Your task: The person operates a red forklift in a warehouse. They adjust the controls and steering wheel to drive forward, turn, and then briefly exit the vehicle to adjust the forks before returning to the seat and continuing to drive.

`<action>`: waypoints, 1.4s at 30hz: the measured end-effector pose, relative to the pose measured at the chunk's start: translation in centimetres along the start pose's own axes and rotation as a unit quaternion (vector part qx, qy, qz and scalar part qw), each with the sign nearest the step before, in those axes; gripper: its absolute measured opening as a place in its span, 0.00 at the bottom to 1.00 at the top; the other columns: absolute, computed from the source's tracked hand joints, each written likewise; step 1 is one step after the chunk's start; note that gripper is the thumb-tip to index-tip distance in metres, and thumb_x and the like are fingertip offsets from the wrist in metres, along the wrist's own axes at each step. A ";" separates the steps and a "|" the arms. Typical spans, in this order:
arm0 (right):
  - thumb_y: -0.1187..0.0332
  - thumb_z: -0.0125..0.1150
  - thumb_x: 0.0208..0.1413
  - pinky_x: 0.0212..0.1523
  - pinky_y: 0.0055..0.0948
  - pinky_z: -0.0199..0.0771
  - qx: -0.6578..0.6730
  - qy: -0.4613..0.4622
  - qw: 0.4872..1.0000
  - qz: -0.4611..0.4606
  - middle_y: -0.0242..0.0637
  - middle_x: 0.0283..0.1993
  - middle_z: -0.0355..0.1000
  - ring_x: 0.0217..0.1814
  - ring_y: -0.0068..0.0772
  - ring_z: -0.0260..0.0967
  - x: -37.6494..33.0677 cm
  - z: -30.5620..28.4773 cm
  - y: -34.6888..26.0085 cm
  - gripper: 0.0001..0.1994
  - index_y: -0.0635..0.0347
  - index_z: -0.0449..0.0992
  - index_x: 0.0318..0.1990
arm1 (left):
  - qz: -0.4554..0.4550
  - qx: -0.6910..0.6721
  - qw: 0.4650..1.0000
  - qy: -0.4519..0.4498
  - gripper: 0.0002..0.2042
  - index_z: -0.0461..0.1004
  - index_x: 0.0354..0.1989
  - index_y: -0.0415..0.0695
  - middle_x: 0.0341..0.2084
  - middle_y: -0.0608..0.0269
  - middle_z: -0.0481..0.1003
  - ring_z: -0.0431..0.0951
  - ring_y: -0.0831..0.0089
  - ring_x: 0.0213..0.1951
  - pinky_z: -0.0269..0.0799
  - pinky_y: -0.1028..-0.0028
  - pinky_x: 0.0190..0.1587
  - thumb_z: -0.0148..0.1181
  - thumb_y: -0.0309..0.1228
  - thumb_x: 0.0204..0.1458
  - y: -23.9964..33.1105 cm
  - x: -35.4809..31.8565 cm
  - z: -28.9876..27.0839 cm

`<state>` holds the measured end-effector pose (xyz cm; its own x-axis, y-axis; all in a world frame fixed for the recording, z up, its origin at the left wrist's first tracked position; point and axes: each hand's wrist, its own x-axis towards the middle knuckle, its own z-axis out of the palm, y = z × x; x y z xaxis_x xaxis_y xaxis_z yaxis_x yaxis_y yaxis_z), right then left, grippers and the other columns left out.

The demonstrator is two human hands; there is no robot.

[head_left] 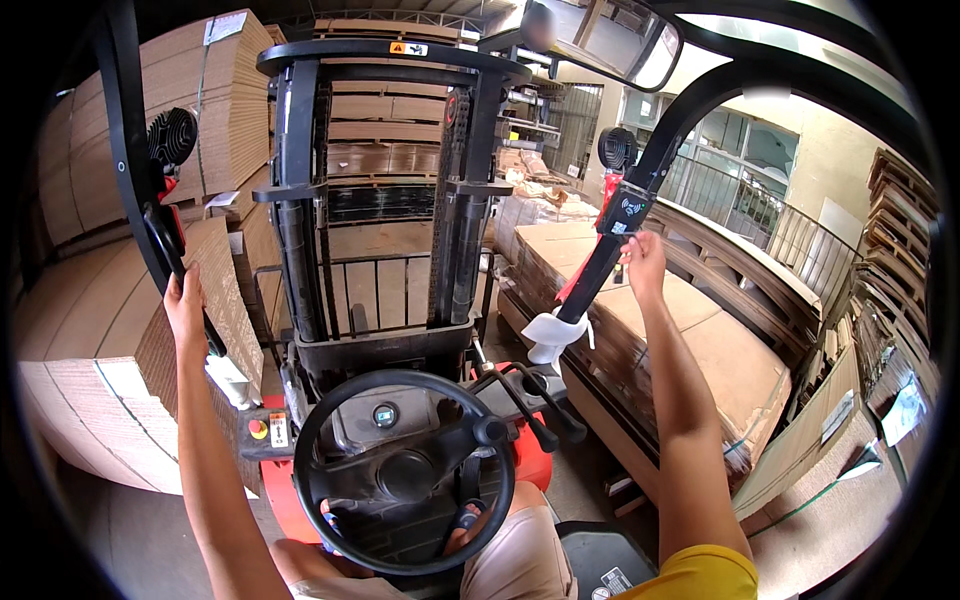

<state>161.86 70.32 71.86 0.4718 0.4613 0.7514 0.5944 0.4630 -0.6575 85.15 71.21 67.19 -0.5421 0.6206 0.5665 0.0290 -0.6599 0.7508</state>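
I sit in a forklift cab. My left hand (185,303) grips the black grab handle (178,262) on the left cab pillar. My right hand (643,262) is closed around the right black cab pillar (612,235), just under a small label. The black steering wheel (404,470) with its spinner knob (490,431) lies untouched below, between my arms. The black mast (375,190) rises straight ahead.
Tall stacks of flat cardboard sheets (95,330) stand at the left, ahead and at the right (700,340). Control levers (540,400) sit right of the wheel. A mirror (610,40) hangs at the top. A metal railing (740,210) runs at the far right.
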 end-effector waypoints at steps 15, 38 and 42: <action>0.63 0.65 0.62 0.46 0.45 0.81 -0.234 -0.378 0.886 -0.128 0.45 0.55 0.79 0.48 0.50 0.81 -28.0 1.8 -10.0 0.13 0.57 0.77 0.51 | 0.000 -0.034 0.999 -0.018 0.09 0.71 0.34 0.48 0.21 0.77 0.64 0.62 0.84 0.24 0.58 0.77 0.28 0.64 0.33 0.64 1.0 -0.3 0.8; 0.64 0.68 0.52 0.51 0.45 0.81 -0.324 -0.333 0.879 -0.109 0.57 0.72 0.65 0.63 0.54 0.74 -37.7 -0.9 -9.7 0.18 0.59 0.80 0.50 | 0.009 -0.076 0.997 -0.001 0.06 0.70 0.39 0.49 0.22 0.78 0.59 0.57 0.85 0.24 0.56 0.79 0.29 0.59 0.32 0.69 1.5 -0.1 -0.6; 0.64 0.68 0.53 0.50 0.41 0.82 -0.311 -0.320 0.889 -0.104 0.56 0.71 0.67 0.60 0.51 0.76 -37.6 -0.5 -10.0 0.16 0.57 0.80 0.49 | 0.030 -0.051 0.998 0.023 0.10 0.67 0.33 0.51 0.20 0.77 0.57 0.55 0.85 0.22 0.56 0.78 0.28 0.61 0.32 0.68 1.8 0.1 -0.8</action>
<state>138.46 47.96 50.19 -0.0386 0.8431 0.5363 0.9645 0.1716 -0.2005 84.48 69.78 68.32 -0.5806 0.5601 0.5909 -0.0215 -0.7361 0.6766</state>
